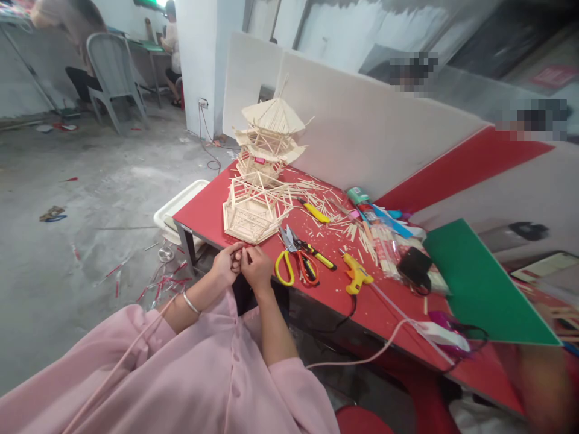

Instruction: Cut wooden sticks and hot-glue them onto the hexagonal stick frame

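Observation:
My left hand [227, 263] and my right hand [256, 266] meet in front of the table's near edge, fingers curled in and pinched together. Whatever is between the fingertips, if anything, is too small to make out. Just beyond them stands a six-sided frame of thin wooden sticks [251, 228]. Behind that frame is a tiered stick pagoda [271, 135] with a pointed roof. To the right of my right hand lie scissors [296, 256] with one yellow and one orange handle, and a black-and-yellow cutter [322, 255].
On the red table [203, 208] are a yellow glue gun [356, 274], a yellow utility knife [316, 213], loose sticks [312, 196] and bagged sticks [386, 247]. A green board [484, 283] leans at right. A white partition [344, 132] stands behind. Several other people are nearby.

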`<state>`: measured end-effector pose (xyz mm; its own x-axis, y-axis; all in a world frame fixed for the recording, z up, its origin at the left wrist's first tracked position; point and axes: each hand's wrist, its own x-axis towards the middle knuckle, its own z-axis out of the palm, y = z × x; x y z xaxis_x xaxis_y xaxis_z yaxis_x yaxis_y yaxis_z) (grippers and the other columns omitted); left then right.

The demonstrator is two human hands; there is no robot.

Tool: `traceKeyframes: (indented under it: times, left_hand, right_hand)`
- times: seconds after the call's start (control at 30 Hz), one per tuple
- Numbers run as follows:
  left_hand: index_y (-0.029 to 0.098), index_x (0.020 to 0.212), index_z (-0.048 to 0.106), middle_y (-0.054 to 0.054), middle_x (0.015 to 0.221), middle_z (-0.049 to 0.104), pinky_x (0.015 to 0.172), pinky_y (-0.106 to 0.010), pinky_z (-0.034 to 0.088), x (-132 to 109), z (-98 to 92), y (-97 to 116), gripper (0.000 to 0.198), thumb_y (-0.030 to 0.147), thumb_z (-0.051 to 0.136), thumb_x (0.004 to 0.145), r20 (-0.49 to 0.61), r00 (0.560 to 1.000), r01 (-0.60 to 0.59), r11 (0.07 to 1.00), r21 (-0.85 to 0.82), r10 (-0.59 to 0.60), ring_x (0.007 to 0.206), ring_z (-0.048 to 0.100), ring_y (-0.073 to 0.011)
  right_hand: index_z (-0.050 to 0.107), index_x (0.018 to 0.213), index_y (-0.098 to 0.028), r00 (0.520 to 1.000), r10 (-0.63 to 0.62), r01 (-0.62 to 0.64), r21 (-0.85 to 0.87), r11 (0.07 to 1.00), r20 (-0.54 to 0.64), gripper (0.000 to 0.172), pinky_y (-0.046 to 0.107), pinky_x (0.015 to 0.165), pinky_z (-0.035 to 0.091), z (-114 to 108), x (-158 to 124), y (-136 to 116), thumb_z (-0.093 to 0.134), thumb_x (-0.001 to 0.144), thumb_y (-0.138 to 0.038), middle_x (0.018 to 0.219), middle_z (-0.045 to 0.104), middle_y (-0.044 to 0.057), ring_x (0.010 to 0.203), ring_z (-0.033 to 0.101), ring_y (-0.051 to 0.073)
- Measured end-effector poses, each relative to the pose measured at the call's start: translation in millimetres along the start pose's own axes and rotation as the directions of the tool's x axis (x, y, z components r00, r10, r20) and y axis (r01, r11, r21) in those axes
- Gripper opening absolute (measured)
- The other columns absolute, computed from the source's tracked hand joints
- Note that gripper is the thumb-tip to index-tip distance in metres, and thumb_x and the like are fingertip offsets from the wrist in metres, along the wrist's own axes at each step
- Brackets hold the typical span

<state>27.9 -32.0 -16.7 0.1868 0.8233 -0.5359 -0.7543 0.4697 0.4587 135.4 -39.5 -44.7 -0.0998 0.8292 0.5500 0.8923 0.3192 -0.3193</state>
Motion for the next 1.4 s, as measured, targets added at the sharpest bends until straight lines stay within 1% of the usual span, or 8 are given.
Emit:
traceKeyframes:
  times: [0.47,0.67,0.8,1.17,1.27,1.33,1.37,1.4]
  left_hand:
    - [0.013,0.076,0.06,0.009,0.042,0.041,0.033,-0.017,0.013,-1,0.3,-4,0.012,0.023,0.067,0.072,-0.02,0.998,-0.066,0.995,0.076,0.068,0.029,0.027,-0.0024]
    - [0.013,0.076,0.062,0.008,0.041,0.042,0.034,-0.017,0.013,5,-4.6,-8,0.019,0.03,0.07,0.069,-0.032,0.988,-0.144,0.975,0.167,0.152,0.03,0.029,-0.0029]
    - [0.013,0.081,0.064,0.008,0.04,0.045,0.034,-0.017,0.015,5,-9.1,-9,0.021,0.03,0.069,0.068,-0.028,0.976,-0.205,0.951,0.23,0.217,0.03,0.031,-0.0042]
    - [0.012,0.089,0.068,0.006,0.042,0.051,0.035,-0.018,0.019,2,-13.3,-15,0.03,0.032,0.071,0.067,-0.015,0.951,-0.287,0.901,0.327,0.308,0.031,0.033,-0.0043]
    - [0.013,0.084,0.069,0.006,0.043,0.05,0.036,-0.019,0.022,-2,-13.7,-16,0.025,0.033,0.07,0.069,0.019,0.937,-0.332,0.873,0.357,0.349,0.033,0.035,-0.0046]
    - [0.014,0.083,0.07,0.006,0.045,0.052,0.039,-0.019,0.028,-5,-15.5,-17,0.02,0.031,0.069,0.072,0.072,0.916,-0.389,0.83,0.401,0.394,0.036,0.039,-0.0056]
    - [0.015,0.084,0.07,0.005,0.048,0.054,0.042,-0.02,0.032,-6,-17.2,-18,0.018,0.03,0.067,0.074,0.118,0.892,-0.44,0.779,0.447,0.437,0.039,0.043,-0.0067]
    - [0.016,0.086,0.071,0.004,0.052,0.058,0.045,-0.021,0.037,-6,-19.2,-18,0.016,0.028,0.065,0.077,0.175,0.852,-0.508,0.699,0.503,0.493,0.043,0.048,-0.0083]
  right_hand:
    - [0.059,0.068,-0.019,0.999,-0.016,0.017,0.024,1.0,-0.03,0.028,0.025,0.061,0.032,-1,-1,0,0.048,0.094,-0.024,0.07,0.061,0.002,0.065,0.053,0.012]
    - [0.058,0.067,-0.02,0.999,-0.02,0.022,0.056,0.998,-0.032,0.031,0.024,0.063,0.033,-2,-1,2,0.046,0.095,-0.025,0.068,0.059,0.001,0.065,0.053,0.013]
    - [0.058,0.066,-0.02,0.999,-0.009,0.011,0.074,0.997,-0.038,0.031,0.025,0.063,0.034,-3,-1,1,0.047,0.095,-0.026,0.066,0.058,0.001,0.064,0.051,0.013]
    - [0.061,0.072,-0.02,1.0,0.023,-0.023,0.147,0.989,0.001,0.029,0.025,0.066,0.039,-5,-1,3,0.046,0.094,-0.03,0.068,0.059,0.002,0.067,0.053,0.014]
    - [0.06,0.072,-0.02,0.999,0.039,-0.038,0.178,0.983,0.0,0.026,0.025,0.066,0.041,-10,-1,1,0.048,0.093,-0.029,0.069,0.059,0.001,0.067,0.053,0.014]
    - [0.059,0.072,-0.02,0.998,0.065,-0.061,0.194,0.979,-0.014,0.024,0.025,0.065,0.042,-16,-2,-2,0.048,0.092,-0.028,0.07,0.058,0.001,0.066,0.053,0.014]
    - [0.058,0.072,-0.02,0.996,0.09,-0.083,0.206,0.975,-0.025,0.023,0.025,0.064,0.043,-19,-3,-3,0.049,0.091,-0.028,0.071,0.058,0.001,0.066,0.052,0.014]
    - [0.057,0.071,-0.02,0.992,0.123,-0.112,0.221,0.969,-0.039,0.022,0.025,0.064,0.043,-23,-4,-4,0.049,0.09,-0.027,0.073,0.057,0.002,0.067,0.053,0.014]
